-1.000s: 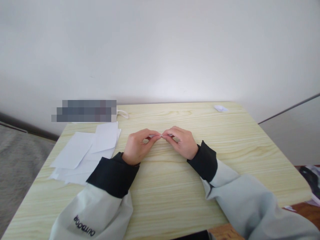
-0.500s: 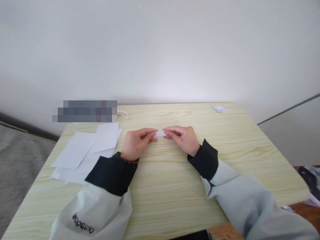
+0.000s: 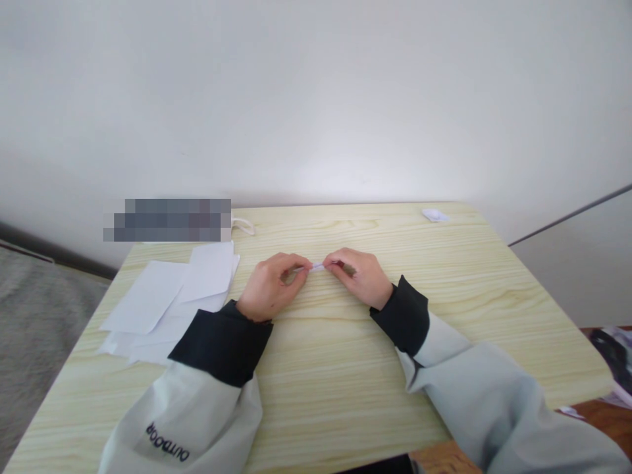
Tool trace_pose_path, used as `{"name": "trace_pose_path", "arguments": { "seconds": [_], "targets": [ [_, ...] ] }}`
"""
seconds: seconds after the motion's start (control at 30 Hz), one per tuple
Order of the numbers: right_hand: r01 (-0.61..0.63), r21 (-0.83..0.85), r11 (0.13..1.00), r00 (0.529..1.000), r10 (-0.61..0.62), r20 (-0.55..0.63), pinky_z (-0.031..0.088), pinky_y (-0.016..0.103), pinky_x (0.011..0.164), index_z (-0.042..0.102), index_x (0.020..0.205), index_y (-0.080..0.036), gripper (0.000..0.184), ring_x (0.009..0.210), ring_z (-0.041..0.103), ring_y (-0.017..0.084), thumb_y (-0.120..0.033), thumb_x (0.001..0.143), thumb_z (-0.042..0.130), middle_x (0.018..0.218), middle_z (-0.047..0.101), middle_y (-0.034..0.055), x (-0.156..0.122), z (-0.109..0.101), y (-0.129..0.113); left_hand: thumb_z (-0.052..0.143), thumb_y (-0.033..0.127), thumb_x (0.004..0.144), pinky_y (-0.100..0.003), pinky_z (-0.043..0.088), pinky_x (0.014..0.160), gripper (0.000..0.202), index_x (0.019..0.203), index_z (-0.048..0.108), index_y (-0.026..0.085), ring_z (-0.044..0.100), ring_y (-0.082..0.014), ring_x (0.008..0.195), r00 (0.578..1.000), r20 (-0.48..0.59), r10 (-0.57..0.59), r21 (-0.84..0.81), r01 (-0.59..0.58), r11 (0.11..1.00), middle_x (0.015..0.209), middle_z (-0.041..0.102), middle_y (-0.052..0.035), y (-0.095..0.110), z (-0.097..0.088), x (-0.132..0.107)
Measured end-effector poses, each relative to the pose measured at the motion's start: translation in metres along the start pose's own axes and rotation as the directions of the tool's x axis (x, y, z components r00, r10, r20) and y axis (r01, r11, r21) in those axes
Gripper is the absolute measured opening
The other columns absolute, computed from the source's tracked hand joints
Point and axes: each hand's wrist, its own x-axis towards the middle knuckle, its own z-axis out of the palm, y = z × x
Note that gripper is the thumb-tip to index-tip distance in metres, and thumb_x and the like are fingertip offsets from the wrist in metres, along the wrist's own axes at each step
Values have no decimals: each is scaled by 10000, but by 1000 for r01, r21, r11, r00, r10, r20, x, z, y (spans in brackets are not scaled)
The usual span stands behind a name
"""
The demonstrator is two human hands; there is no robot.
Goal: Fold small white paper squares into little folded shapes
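Observation:
Between my two hands, over the middle of the table, is a small folded piece of white paper (image 3: 317, 266), seen as a narrow strip. My left hand (image 3: 273, 284) pinches its left end between thumb and fingertips. At the other end, my right hand (image 3: 359, 275) pinches it in the same way. The fingers cover both ends, so only the short middle part shows. A loose pile of white paper sheets (image 3: 143, 296) lies to the left of my left hand, flat on the table.
The wood-grain table (image 3: 316, 395) meets a white wall (image 3: 316, 99) at its far edge. A small folded paper piece (image 3: 435, 215) rests at the back right. A blurred-out object (image 3: 170, 222) with a white loop (image 3: 243, 226) stands at the back left.
The paper has tilted, from a wider flat face to a thin strip. My left hand has rolled slightly, its thumb now further under; my right hand has barely shifted.

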Motion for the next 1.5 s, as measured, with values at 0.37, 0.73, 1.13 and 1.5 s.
{"name": "trace_pose_path", "arguments": {
  "seconds": [0.37, 0.73, 1.13, 1.5],
  "targets": [
    [87, 4, 996, 995, -87, 55, 473, 275, 775, 584, 837, -179, 143, 825, 584, 157, -70, 782, 509, 856, 628, 55, -1, -1, -4, 531, 280, 822, -271, 457, 669, 183, 757, 670, 180, 599, -156, 711, 1000, -29, -6, 65, 8, 998, 739, 682, -18, 3, 1, 1],
    [61, -77, 995, 998, -62, -21, 482, 279, 736, 573, 782, -184, 59, 773, 585, 161, -161, 820, 534, 798, 635, 52, -1, 3, -6, 580, 244, 796, -296, 461, 723, 105, 838, 666, 201, 578, -172, 769, 997, 13, 79, 99, -80, 992, 793, 674, -21, 5, 2, 1],
    [63, -199, 978, 996, -50, 70, 470, 330, 780, 623, 828, -174, 78, 824, 546, 191, -195, 828, 547, 828, 619, 68, -2, 5, -11, 528, 283, 843, -300, 457, 711, 164, 809, 652, 180, 567, -179, 758, 980, 86, 177, 252, -194, 948, 773, 639, -47, 11, 2, 1],
    [57, -192, 980, 995, -40, 93, 465, 320, 777, 646, 835, -188, 93, 834, 527, 188, -144, 784, 583, 839, 608, 58, -3, 6, -9, 528, 333, 872, -285, 442, 675, 193, 855, 637, 174, 550, -160, 704, 965, 115, 235, 168, -252, 953, 732, 625, -31, 1, 3, 1]
  ]
}}
